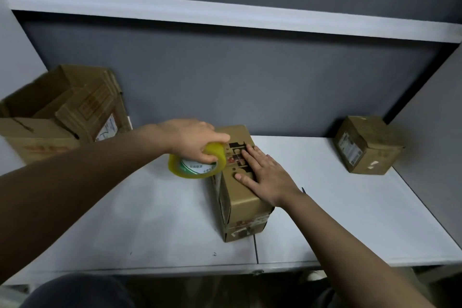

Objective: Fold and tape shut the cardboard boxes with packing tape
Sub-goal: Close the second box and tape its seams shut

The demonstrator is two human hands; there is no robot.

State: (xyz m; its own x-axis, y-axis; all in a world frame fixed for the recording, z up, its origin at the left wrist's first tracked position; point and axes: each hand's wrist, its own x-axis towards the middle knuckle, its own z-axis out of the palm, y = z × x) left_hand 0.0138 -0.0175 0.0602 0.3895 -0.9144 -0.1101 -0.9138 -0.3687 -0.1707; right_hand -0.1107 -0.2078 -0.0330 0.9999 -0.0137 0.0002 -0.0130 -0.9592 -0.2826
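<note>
A closed brown cardboard box (pixel 241 197) with dark print on top stands in the middle of the white table (pixel 150 220). My left hand (pixel 192 139) grips a yellowish roll of packing tape (pixel 197 164) held against the box's upper left edge. My right hand (pixel 265 175) lies flat on the box's top with straight fingers, pressing it down.
A large open cardboard box (pixel 57 112) with loose flaps sits at the back left. A small closed box (pixel 367 144) stands at the back right corner. Grey partition walls (pixel 250 82) enclose the table at the back and both sides.
</note>
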